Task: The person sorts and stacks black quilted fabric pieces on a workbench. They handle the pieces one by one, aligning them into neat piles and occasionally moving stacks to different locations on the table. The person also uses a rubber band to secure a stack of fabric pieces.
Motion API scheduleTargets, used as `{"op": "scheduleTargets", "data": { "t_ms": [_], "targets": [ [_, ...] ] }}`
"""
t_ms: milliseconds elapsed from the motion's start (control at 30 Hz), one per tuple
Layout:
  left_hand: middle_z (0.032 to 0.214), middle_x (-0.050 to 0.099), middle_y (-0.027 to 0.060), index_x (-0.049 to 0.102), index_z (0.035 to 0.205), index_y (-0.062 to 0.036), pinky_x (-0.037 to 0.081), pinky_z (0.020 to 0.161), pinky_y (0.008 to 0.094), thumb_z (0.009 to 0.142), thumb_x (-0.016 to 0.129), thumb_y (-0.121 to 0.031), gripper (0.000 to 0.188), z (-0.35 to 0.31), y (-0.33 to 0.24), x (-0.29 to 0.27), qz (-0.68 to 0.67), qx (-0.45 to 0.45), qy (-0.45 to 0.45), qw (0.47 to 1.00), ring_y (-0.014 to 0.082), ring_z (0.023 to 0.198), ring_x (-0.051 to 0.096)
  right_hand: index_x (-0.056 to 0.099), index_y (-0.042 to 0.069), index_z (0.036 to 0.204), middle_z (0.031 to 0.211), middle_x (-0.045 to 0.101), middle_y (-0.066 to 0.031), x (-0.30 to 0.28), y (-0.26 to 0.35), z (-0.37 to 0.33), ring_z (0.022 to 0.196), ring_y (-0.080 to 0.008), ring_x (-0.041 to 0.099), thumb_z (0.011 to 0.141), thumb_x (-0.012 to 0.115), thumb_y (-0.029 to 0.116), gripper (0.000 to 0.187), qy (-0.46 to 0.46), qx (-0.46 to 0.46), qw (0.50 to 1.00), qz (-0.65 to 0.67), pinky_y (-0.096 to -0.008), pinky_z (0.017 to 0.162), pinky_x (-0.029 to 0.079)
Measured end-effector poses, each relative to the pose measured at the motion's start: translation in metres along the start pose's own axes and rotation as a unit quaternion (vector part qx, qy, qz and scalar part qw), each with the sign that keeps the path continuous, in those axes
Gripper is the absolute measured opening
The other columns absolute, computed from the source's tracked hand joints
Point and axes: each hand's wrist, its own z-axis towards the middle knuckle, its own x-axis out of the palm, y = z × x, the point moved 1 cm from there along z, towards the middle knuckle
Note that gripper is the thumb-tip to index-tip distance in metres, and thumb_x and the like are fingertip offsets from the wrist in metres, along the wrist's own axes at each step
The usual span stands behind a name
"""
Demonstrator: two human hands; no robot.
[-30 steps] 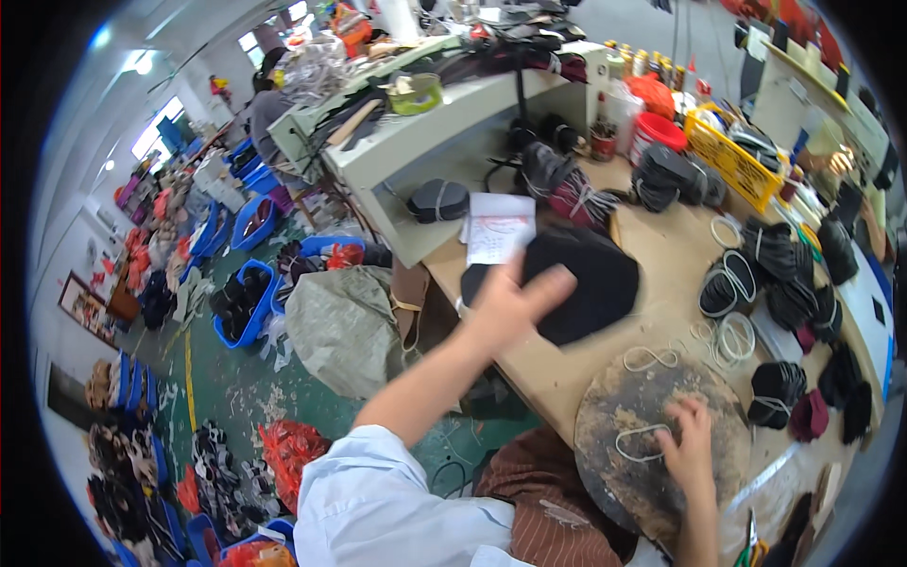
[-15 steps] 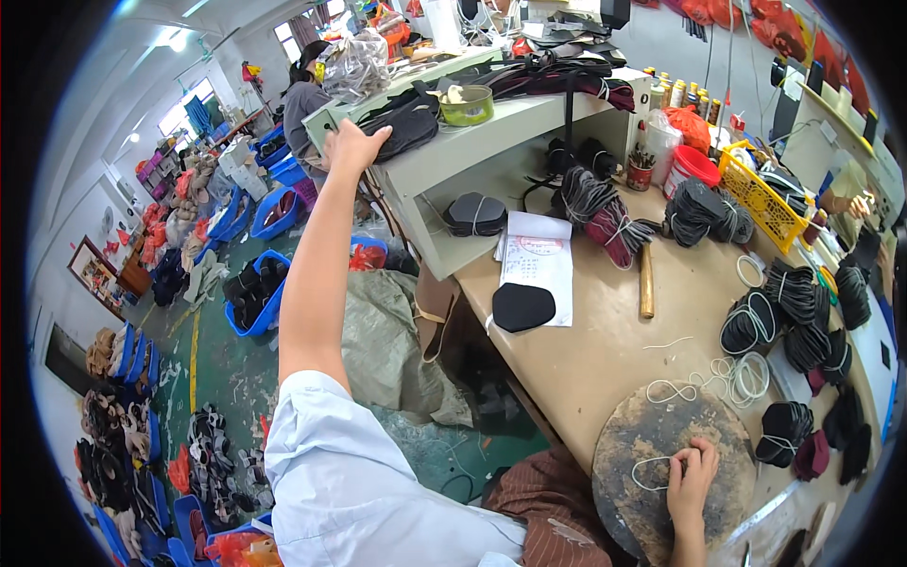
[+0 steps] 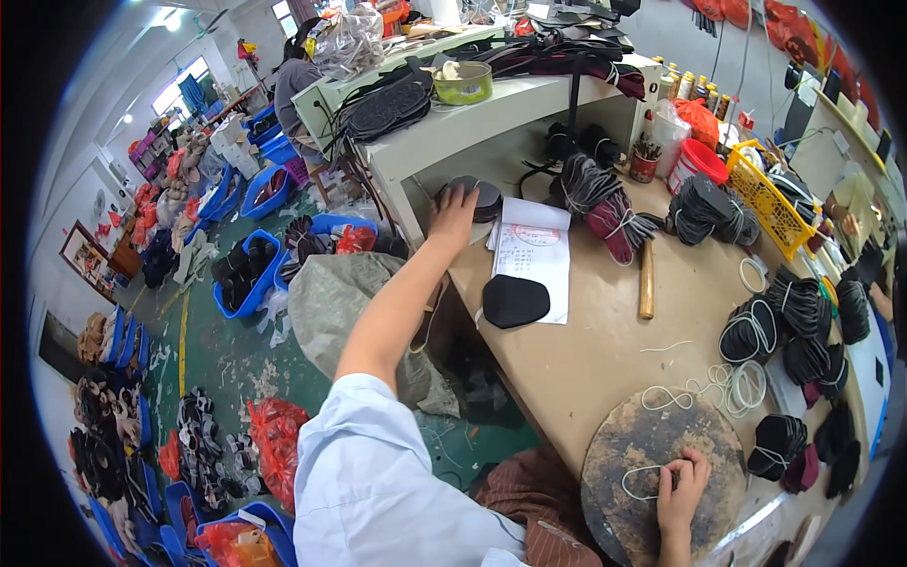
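My left hand (image 3: 454, 210) reaches far out to the table's back left and rests on a stack of black oval pieces (image 3: 484, 196) under the raised shelf. My right hand (image 3: 682, 484) lies on a round, worn work board (image 3: 652, 454) near me, its fingers pinched on a loop of white string (image 3: 642, 479). A single black oval piece (image 3: 515, 300) lies on a printed sheet of paper (image 3: 534, 255) between the two hands. More white string loops (image 3: 727, 386) lie just beyond the board.
Bundles of tied black pieces (image 3: 803, 317) fill the right side of the table, with a wooden stick (image 3: 646, 280), a yellow basket (image 3: 767, 203) and a red tub (image 3: 699, 161) behind. A grey sack (image 3: 345, 312) and blue bins (image 3: 248, 269) stand on the floor to the left.
My left arm has come down from the upper shelf to the black stack beneath it. The right hand has stayed on the round board with the string.
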Motion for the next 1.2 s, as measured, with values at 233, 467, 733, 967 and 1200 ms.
{"op": "scheduleTargets", "data": {
  "t_ms": [233, 467, 733, 967, 1200],
  "targets": [
    [0.133, 0.043, 0.0161, 0.036, 0.142, -0.0235, 0.052, 0.086, 0.0472, 0.086, 0.051, -0.012, 0.059, 0.046, -0.009, 0.026, -0.035, -0.141, 0.114, 0.983, 0.0428, 0.111, 0.053, 0.055, 0.004, 0.083, 0.112, 0.05, -0.0176, -0.003, -0.002, 0.0, 0.107, -0.0366, 0.046, 0.074, 0.067, 0.004, 0.015, -0.002, 0.014, 1.0, 0.008, -0.0455, 0.093, 0.035],
    [0.119, 0.054, 0.0192, 0.043, 0.135, -0.0119, 0.055, 0.076, 0.0438, 0.078, 0.064, -0.026, 0.062, 0.031, -0.013, 0.005, -0.129, -0.219, 0.008, 0.967, 0.0347, 0.096, 0.063, 0.053, 0.003, 0.084, 0.112, 0.049, -0.0189, -0.005, -0.001, -0.001, 0.108, -0.0374, 0.045, 0.076, 0.065, 0.002, 0.014, 0.017, -0.008, 1.0, -0.001, -0.0459, 0.094, 0.034],
    [0.101, 0.063, 0.0074, 0.05, 0.12, -0.0043, 0.057, 0.065, 0.0359, 0.089, 0.051, -0.02, 0.035, -0.11, -0.064, -0.089, -0.843, -0.25, 0.05, 0.473, 0.0201, 0.083, 0.066, 0.048, 0.001, 0.087, 0.108, 0.051, -0.0201, -0.005, -0.006, -0.002, 0.102, -0.0361, 0.047, 0.084, 0.054, 0.001, 0.006, -0.006, 0.005, 0.998, 0.059, -0.0425, 0.092, 0.036],
    [0.11, 0.063, 0.0076, 0.045, 0.126, -0.0064, 0.057, 0.069, 0.0349, 0.09, 0.052, -0.022, 0.04, -0.204, -0.084, -0.155, -0.921, -0.166, 0.056, 0.349, 0.0192, 0.091, 0.066, 0.045, 0.004, 0.094, 0.076, 0.046, -0.002, 0.006, -0.033, -0.011, 0.069, -0.0086, 0.045, 0.098, 0.044, 0.009, 0.007, -0.042, 0.065, 0.966, 0.248, -0.0225, 0.064, 0.039],
    [0.111, 0.061, 0.0023, 0.044, 0.126, -0.0161, 0.054, 0.063, 0.0337, 0.09, 0.063, -0.033, 0.045, -0.282, -0.096, -0.173, -0.894, -0.293, 0.065, 0.334, 0.0163, 0.091, 0.063, 0.048, 0.003, 0.104, 0.09, 0.05, -0.0074, 0.006, -0.055, -0.011, 0.08, -0.0158, 0.049, 0.099, 0.045, 0.02, 0.017, -0.006, 0.066, 0.979, 0.193, -0.0279, 0.073, 0.042]
  ]
}}
